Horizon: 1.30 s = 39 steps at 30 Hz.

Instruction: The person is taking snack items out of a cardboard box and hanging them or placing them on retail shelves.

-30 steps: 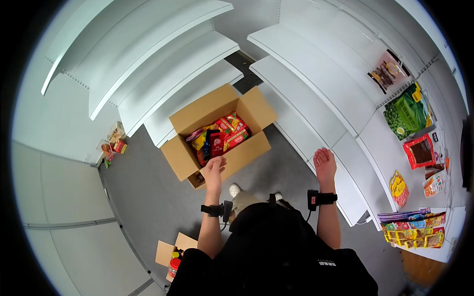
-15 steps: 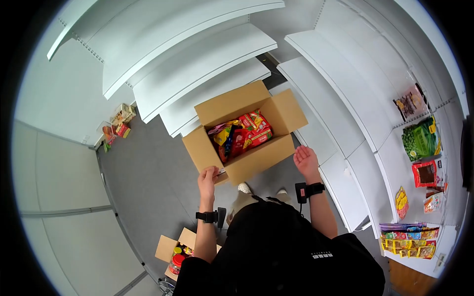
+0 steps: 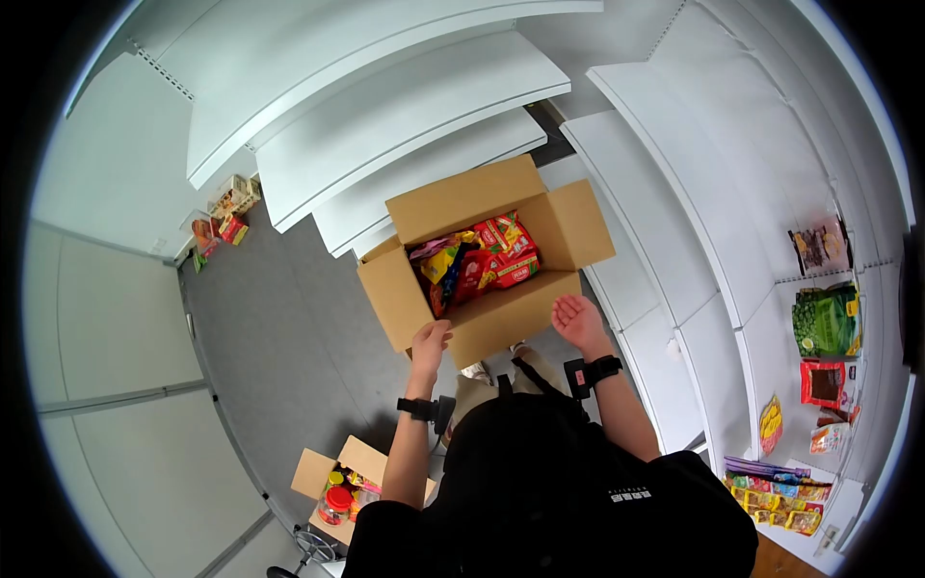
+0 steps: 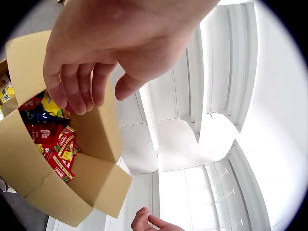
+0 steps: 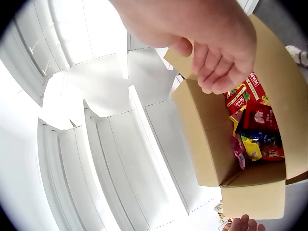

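A large cardboard box (image 3: 462, 207) stands with its flaps spread, in front of the person. Red snack bags (image 3: 509, 246) lie inside, beside a yellow packet (image 3: 442, 260) and dark blue packaging. The left hand (image 3: 430, 347) is at the box's near left corner with its fingers loosely bent, holding nothing. In the left wrist view, that hand (image 4: 110, 53) overlaps the box's edge. By the near right corner is the right hand (image 3: 578, 323), palm up, fingers relaxed and nothing in it. The right wrist view shows this hand (image 5: 207, 43) over the box's side.
White shelves (image 3: 414, 116) rise behind the box and along the right. Bagged snacks (image 3: 824, 323) hang at the far right above rows of packets (image 3: 776, 501). A smaller box (image 3: 308, 472) with jars sits at lower left. Several packages (image 3: 226, 217) lie by the left wall.
The view has swung, so the box appears farther right. The right hand has come in from beside the shelf to the box's near right corner. The left hand stays near the left corner.
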Tool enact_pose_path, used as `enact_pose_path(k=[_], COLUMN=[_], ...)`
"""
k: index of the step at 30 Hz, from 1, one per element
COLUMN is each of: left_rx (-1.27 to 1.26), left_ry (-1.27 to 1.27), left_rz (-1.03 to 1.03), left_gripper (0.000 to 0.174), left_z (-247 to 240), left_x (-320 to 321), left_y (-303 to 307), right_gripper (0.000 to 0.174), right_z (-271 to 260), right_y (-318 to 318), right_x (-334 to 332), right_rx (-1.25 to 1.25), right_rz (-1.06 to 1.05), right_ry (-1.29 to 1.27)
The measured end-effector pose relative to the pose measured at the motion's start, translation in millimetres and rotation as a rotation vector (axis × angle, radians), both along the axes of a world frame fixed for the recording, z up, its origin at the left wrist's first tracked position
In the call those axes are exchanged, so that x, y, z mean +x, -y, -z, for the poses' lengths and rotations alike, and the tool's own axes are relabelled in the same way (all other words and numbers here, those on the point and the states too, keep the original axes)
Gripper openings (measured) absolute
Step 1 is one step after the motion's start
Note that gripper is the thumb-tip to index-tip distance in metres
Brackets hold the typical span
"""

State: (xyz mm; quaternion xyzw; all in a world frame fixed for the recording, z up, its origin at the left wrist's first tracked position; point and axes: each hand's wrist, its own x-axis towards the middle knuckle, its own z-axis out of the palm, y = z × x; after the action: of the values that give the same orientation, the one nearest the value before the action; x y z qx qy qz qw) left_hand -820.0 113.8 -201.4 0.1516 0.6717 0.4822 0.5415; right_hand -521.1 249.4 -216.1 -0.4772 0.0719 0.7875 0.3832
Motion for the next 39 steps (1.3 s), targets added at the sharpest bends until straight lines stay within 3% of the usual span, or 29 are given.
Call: enact_pose_path(k=[4,7,15,18,20,23,26,29,30,33,36,39], left_rx=[-0.056,-0.161,-0.416,-0.282,-0.061,-0.114,-0.076,-0.026,-0.052,-0.187,-0.409,-0.438], left_ry=[-0.021,-0.044,0.028,-0.275,-0.498,-0.746,-0.84,-0.635,-0.761,-0.726,-0.698,-0.332], left_rz=[0.016,0.044,0.141,0.361,0.484,0.542,0.425,0.303,0.341,0.562,0.455,0.384], left_gripper=[0.028,0.032,0.037,0.03,0.03,0.032,0.03,0.034,0.036,0.037,0.039,0.042], left_z=[20,44,141,195,275,250,264,320,322,315,289,275], left_x=[-1,0,-9,-13,-18,-2,7,9,12,10,18,18], left_y=[-46,-80,-169,-186,-182,-198,-202,-200,-201,-205,-213,-207], right_gripper=[0.022,0.022,0.022,0.022,0.022,0.022,0.022,0.022,0.022,0.022,0.022,0.022], right_z=[36,57,91,86,77,64,59,63,64,62,51,46], right_y=[-29,-41,-68,-79,-90,-106,-115,-118,-117,-115,-112,-109], right_x=[0,-4,0,13,20,27,33,44,47,52,55,52], right_rx=[-0.021,-0.005,-0.134,-0.125,-0.111,-0.11,-0.117,-0.118,-0.125,-0.114,-0.056,-0.015], right_rz=[-0.188,-0.366,-0.496,-0.565,-0.608,-0.637,-0.636,-0.63,-0.631,-0.639,-0.661,-0.674], right_ry=[-0.014,0.146,0.185,0.203,0.218,0.251,0.309,0.308,0.305,0.303,0.319,0.312])
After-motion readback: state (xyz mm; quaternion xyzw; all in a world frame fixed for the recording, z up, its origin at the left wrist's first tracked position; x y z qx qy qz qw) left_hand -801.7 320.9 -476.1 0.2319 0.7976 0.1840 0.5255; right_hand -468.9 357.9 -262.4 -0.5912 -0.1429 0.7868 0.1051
